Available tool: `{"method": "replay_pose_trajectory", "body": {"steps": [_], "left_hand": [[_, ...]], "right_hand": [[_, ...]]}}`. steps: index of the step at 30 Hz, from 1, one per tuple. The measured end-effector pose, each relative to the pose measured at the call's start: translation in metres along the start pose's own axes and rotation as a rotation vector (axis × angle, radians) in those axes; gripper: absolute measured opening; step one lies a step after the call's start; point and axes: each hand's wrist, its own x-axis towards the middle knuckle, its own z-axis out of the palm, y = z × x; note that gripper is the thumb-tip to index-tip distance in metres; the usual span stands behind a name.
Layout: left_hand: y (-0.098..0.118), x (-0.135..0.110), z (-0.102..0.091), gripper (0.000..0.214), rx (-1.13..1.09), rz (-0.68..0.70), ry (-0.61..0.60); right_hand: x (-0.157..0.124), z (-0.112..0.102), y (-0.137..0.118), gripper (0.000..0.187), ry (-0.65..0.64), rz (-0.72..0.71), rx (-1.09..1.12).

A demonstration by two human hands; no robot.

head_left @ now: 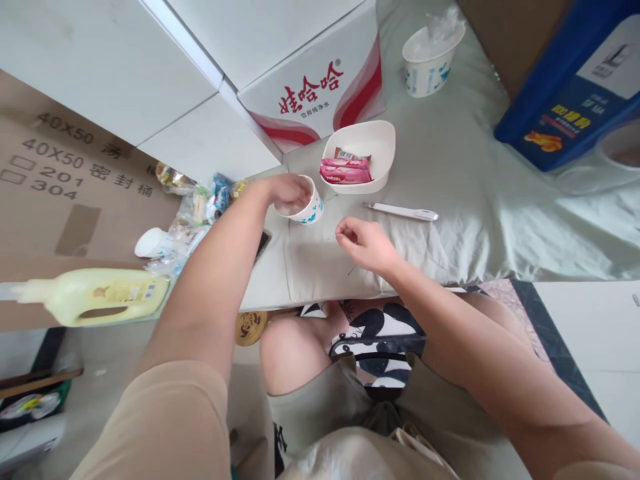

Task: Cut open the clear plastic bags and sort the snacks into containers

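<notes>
My left hand (293,190) reaches over a white paper cup (311,210) with blue print, its fingers down inside the mouth and partly hidden by the rim. My right hand (367,245) hovers just above the cloth to the cup's right, fingers curled and the thumb against the forefinger. Whether anything small is pinched there I cannot make out. Behind the hands stands a white plastic bowl (383,160) holding several pink-wrapped snack packets (346,172). A slim white tool with a narrow grey tip (405,212) lies on the cloth beyond my right hand.
A pale green cloth (480,220) covers the table. At the back are a Wahaha carton (320,93) and another paper cup (427,73) with clear plastic in it. A blue jug (565,93) stands right; a yellow bottle (120,293) and wrapped snacks (205,200) are left.
</notes>
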Motion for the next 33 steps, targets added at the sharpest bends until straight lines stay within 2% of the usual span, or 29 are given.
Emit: {"method": "replay_pose_trajectory", "body": {"steps": [2, 3, 5, 6, 8, 10, 12, 15, 18, 21, 22, 25, 29, 30, 32, 33], "left_hand": [[0.002, -0.008, -0.028, 0.007, 0.229, -0.120, 0.004], [-0.001, -0.013, -0.045, 0.010, 0.352, -0.136, 0.108], [-0.015, -0.023, -0.078, 0.017, 0.594, -0.126, 0.395], [-0.026, -0.028, -0.092, 0.020, 0.687, -0.169, 0.466], [-0.050, -0.032, -0.112, 0.027, 0.789, -0.275, 0.439], [-0.075, -0.030, -0.117, 0.039, 0.866, -0.319, 0.342], [-0.097, -0.021, -0.109, 0.051, 0.903, -0.326, 0.304], [-0.124, -0.004, -0.089, 0.061, 0.891, -0.293, 0.358], [-0.145, 0.009, -0.077, 0.048, 0.869, -0.239, 0.388], [-0.158, 0.012, -0.079, 0.018, 0.755, -0.230, 0.463], [-0.160, 0.011, -0.082, 0.014, 0.697, -0.228, 0.494], [-0.156, 0.004, -0.093, 0.026, 0.488, -0.189, 0.596], [-0.128, -0.015, -0.107, 0.024, 0.067, -0.029, 0.842], [-0.117, -0.023, -0.109, 0.022, -0.079, 0.004, 0.866], [-0.096, -0.048, -0.108, 0.023, -0.397, 0.017, 0.808], [-0.086, -0.064, -0.104, 0.024, -0.549, 0.001, 0.729]], "right_hand": [[-0.001, 0.001, 0.001, 0.005, 0.015, -0.012, -0.001], [-0.002, 0.003, 0.001, 0.006, 0.021, -0.016, -0.005], [-0.004, 0.006, 0.002, 0.007, 0.016, -0.018, -0.026], [-0.004, 0.008, 0.003, 0.007, 0.006, -0.016, -0.042], [-0.004, 0.013, 0.004, 0.008, -0.019, -0.009, -0.079], [-0.003, 0.017, 0.005, 0.009, -0.038, -0.012, -0.114], [-0.001, 0.021, 0.007, 0.010, -0.045, -0.023, -0.139], [0.003, 0.025, 0.008, 0.010, -0.059, -0.029, -0.155], [0.006, 0.027, 0.009, 0.010, -0.091, -0.017, -0.164], [0.008, 0.026, 0.009, 0.011, -0.113, -0.017, -0.171], [0.008, 0.025, 0.009, 0.011, -0.115, -0.019, -0.173], [0.009, 0.024, 0.009, 0.011, -0.106, -0.031, -0.167], [0.006, 0.024, 0.006, 0.011, -0.077, -0.067, -0.140], [0.004, 0.023, 0.005, 0.011, -0.070, -0.072, -0.136], [0.001, 0.021, 0.002, 0.011, -0.052, -0.073, -0.133], [-0.002, 0.019, 0.000, 0.012, -0.036, -0.069, -0.135]]}}
